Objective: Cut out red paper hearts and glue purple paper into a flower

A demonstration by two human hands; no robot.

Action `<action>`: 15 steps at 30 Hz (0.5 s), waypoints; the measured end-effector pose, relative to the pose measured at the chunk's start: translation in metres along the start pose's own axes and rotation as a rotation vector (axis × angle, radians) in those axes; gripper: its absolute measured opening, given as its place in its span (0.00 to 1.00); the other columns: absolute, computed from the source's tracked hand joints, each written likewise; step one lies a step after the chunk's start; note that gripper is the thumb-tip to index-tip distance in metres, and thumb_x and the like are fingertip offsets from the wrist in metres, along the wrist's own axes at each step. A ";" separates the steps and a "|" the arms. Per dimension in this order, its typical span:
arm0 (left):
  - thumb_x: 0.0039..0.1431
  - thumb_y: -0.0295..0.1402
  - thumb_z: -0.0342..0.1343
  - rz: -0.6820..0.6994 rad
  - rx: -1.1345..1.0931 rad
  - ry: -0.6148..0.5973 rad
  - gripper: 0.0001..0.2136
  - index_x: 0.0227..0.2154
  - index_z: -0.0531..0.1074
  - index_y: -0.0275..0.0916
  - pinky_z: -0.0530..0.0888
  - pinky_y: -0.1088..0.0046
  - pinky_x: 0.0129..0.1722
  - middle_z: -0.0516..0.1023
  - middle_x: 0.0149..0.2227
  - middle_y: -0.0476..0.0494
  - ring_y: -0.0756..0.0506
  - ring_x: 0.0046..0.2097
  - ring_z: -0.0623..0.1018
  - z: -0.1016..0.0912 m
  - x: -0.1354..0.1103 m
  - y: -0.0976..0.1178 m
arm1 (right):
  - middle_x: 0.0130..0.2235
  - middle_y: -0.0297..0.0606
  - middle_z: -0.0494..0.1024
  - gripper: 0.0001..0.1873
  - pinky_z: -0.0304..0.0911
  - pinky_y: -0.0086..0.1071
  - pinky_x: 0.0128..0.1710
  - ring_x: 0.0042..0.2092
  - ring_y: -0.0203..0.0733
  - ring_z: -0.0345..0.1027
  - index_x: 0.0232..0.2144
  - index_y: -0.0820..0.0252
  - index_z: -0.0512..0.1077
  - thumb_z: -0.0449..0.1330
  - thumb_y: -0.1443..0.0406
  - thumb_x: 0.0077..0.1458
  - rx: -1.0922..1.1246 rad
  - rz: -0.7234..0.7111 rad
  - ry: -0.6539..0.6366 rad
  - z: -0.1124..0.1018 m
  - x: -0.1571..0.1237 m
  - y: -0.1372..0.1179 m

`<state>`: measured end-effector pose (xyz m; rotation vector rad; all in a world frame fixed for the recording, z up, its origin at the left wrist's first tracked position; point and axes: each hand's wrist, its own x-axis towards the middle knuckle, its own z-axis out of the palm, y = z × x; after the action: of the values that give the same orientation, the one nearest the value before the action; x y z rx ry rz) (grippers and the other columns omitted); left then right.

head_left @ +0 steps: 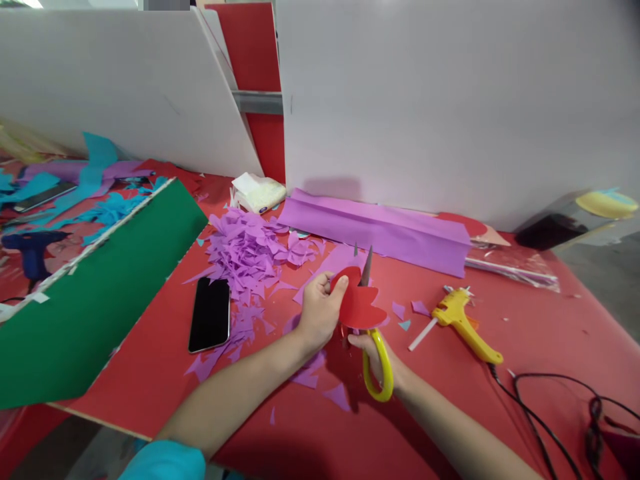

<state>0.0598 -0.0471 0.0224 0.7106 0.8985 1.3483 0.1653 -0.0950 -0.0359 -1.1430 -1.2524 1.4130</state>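
Between the thumb and fingers of my left hand (323, 310) is a piece of red paper (363, 307) with scalloped, petal-like edges on its right side. My right hand (373, 357) has its fingers through the yellow handles of a pair of scissors (384, 367). The metal blades are apart and point up and away; one passes behind the red paper, so its lower part is hidden. Purple paper scraps (339, 397) lie on the red tabletop below both hands. Left of my left hand is a heap of purple paper petals (245, 250).
A black phone (210, 315) lies near the heap. At right is a yellow glue gun (463, 323) with a trailing black cord (550, 380). A folded purple sheet (375, 230) lies along white boards (450, 107). A green panel (105, 293) stands at left.
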 end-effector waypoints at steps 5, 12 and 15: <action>0.45 0.36 0.61 0.000 -0.028 0.003 0.10 0.26 0.66 0.36 0.71 0.77 0.25 0.74 0.23 0.51 0.52 0.23 0.74 0.002 -0.001 0.002 | 0.22 0.31 0.64 0.08 0.57 0.33 0.33 0.29 0.39 0.59 0.19 0.56 0.63 0.57 0.61 0.43 0.011 -0.018 -0.002 0.003 0.001 -0.009; 0.48 0.35 0.60 0.022 -0.049 -0.012 0.09 0.26 0.66 0.36 0.70 0.78 0.25 0.74 0.23 0.52 0.53 0.24 0.74 0.002 -0.002 0.000 | 0.22 0.31 0.66 0.09 0.58 0.32 0.35 0.30 0.39 0.60 0.20 0.56 0.62 0.58 0.60 0.45 0.023 -0.067 -0.015 0.005 0.001 -0.014; 0.48 0.34 0.60 0.037 -0.041 -0.014 0.09 0.26 0.66 0.36 0.70 0.78 0.26 0.74 0.25 0.52 0.53 0.25 0.74 0.001 -0.001 0.000 | 0.23 0.31 0.66 0.10 0.58 0.32 0.35 0.30 0.39 0.61 0.20 0.56 0.62 0.57 0.59 0.47 -0.022 -0.095 -0.023 0.002 0.002 -0.011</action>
<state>0.0606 -0.0480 0.0235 0.7070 0.8478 1.3899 0.1632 -0.0929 -0.0245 -1.0710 -1.3242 1.3479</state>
